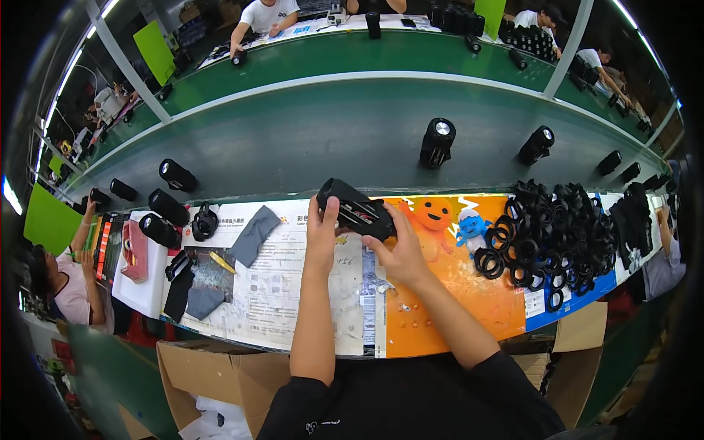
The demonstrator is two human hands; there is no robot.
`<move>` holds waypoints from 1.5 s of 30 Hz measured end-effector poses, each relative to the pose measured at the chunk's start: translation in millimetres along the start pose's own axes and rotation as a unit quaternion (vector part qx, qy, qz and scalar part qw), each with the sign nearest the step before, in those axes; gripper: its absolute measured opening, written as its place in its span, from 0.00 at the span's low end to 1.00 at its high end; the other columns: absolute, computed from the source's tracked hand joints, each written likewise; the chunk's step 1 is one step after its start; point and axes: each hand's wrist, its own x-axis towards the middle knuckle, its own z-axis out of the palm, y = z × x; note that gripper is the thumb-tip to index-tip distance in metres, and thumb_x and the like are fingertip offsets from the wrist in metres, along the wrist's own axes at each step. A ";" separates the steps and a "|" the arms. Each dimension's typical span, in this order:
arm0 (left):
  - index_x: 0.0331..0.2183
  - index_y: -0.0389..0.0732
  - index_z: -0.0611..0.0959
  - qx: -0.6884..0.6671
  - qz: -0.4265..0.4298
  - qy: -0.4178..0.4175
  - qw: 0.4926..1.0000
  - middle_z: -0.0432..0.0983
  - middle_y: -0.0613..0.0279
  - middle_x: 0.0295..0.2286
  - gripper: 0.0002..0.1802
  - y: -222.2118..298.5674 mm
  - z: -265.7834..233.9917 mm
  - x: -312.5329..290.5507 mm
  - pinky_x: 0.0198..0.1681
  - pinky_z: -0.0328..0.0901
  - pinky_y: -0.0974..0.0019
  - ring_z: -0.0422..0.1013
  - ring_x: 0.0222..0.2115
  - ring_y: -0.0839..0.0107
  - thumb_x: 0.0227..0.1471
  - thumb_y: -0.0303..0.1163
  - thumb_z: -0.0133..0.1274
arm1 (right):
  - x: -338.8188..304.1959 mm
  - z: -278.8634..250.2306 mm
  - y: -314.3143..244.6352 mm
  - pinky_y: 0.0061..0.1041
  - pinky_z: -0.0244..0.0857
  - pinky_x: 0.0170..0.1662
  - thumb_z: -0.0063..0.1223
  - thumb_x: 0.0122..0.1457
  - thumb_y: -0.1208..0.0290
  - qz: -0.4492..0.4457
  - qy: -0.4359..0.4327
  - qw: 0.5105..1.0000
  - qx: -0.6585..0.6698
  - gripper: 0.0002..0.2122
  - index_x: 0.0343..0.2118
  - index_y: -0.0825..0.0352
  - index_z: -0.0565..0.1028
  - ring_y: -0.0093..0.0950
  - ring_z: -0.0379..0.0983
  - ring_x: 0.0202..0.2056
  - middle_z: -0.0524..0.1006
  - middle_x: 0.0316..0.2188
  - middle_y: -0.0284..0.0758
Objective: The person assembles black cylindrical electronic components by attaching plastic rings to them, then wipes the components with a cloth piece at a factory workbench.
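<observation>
A black cylindrical portable speaker (356,210) is held tilted above the bench, its grooved side with shiny strips facing up. My left hand (323,231) grips its left end, the thumb lying along the near side. Around the right end, the fingers of my right hand (400,253) are closed. Below my hands lie a white printed sheet (279,293) and an orange printed sheet (447,315). To the right is a large heap of black rings (565,235). A grey cloth (255,236) lies left of my left hand.
Black speakers stand or lean on the grey-green conveyor, one (438,143) ahead to the right. More speakers (169,207) lie at the left, near a yellow-handled cutter (222,262) and a pink holder (134,253). Cardboard boxes (220,374) sit below the bench edge. Other people work around.
</observation>
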 end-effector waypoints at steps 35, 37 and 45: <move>0.57 0.40 0.77 -0.234 0.087 -0.206 0.946 0.79 0.56 0.43 0.38 -32.5 7.3 -7.2 0.54 0.80 0.53 0.81 0.47 0.59 0.50 0.42 0.77 | -28.9 18.3 26.1 0.31 0.74 0.60 0.79 0.61 0.60 0.040 -0.076 0.967 0.238 0.40 0.71 0.75 0.69 0.29 0.79 0.55 0.82 0.55 0.42; 0.56 0.40 0.77 -0.222 0.094 -0.202 0.949 0.79 0.56 0.43 0.38 -31.0 7.2 -7.2 0.54 0.80 0.54 0.81 0.46 0.59 0.50 0.41 0.77 | -25.8 15.3 19.6 0.30 0.73 0.61 0.78 0.62 0.61 0.048 -0.090 0.958 0.270 0.40 0.71 0.75 0.68 0.27 0.78 0.56 0.81 0.56 0.41; 0.55 0.41 0.78 -0.208 0.082 -0.214 0.951 0.80 0.56 0.44 0.36 -32.0 4.2 -8.6 0.53 0.80 0.56 0.82 0.46 0.59 0.50 0.39 0.77 | -26.9 11.2 17.6 0.30 0.72 0.62 0.78 0.62 0.60 0.059 -0.115 0.962 0.241 0.40 0.71 0.76 0.68 0.28 0.78 0.56 0.81 0.56 0.41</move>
